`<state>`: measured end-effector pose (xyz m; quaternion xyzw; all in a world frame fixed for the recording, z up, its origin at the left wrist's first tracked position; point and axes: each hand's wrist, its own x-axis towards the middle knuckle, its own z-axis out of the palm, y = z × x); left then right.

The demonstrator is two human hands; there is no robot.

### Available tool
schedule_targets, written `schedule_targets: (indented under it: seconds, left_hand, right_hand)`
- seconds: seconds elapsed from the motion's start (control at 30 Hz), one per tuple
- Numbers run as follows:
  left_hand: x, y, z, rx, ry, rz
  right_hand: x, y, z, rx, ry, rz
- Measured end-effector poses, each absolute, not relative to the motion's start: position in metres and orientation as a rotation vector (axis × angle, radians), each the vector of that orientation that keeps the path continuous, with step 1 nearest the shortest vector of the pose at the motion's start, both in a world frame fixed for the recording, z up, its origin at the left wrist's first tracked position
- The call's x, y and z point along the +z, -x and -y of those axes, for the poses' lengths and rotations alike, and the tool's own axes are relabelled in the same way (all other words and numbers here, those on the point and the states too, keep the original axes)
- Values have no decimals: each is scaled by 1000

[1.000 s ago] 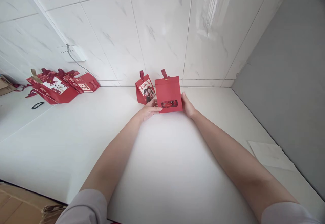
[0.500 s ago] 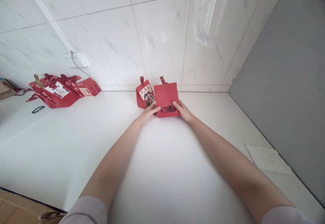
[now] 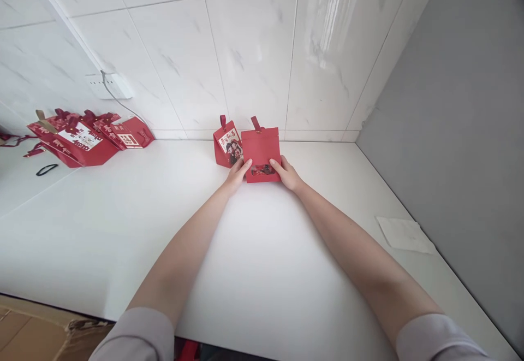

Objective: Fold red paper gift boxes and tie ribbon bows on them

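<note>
A red gift box (image 3: 262, 147) with a ribbon loop on top stands upright near the wall, a small clear window low on its front. Dark and red contents show through that window, too small to name. My left hand (image 3: 237, 175) grips the box's left side, thumb on the front face. On the right side my right hand (image 3: 289, 174) holds it too, its thumb beside the window. The fingers behind the box are hidden. Just left of it, partly covered, is a second red gift box (image 3: 223, 151) with a cartoon couple on its label.
Several red gift boxes (image 3: 98, 156) are bunched at the left by the wall. Near them lie a black loop (image 3: 47, 170) and a cable from the wall socket (image 3: 108, 86). A white sheet (image 3: 405, 234) lies at right, beside the grey panel (image 3: 450, 131).
The view has shifted slightly, moving the scene left and up. My left thumb now lies against the box front, higher than before. Both hands still hold the box beside the second one.
</note>
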<state>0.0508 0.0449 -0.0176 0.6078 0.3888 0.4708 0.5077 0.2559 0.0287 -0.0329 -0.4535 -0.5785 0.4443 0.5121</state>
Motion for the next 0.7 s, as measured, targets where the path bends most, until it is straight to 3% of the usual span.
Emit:
schedule_targets:
  seconds: [0.13, 0.33, 0.7]
  left_hand:
    - [-18, -53, -40, 1236, -1820, -1112]
    - [-14, -43, -34, 1046, -1992, -1433]
    - [-13, -44, -34, 962, -1977, -1377]
  right_hand:
    - [-35, -253, -24, 940, 1103, 1450]
    - [-40, -252, -26, 820, 1141, 1626]
    - [-38, -250, -21, 681, 1304, 1810]
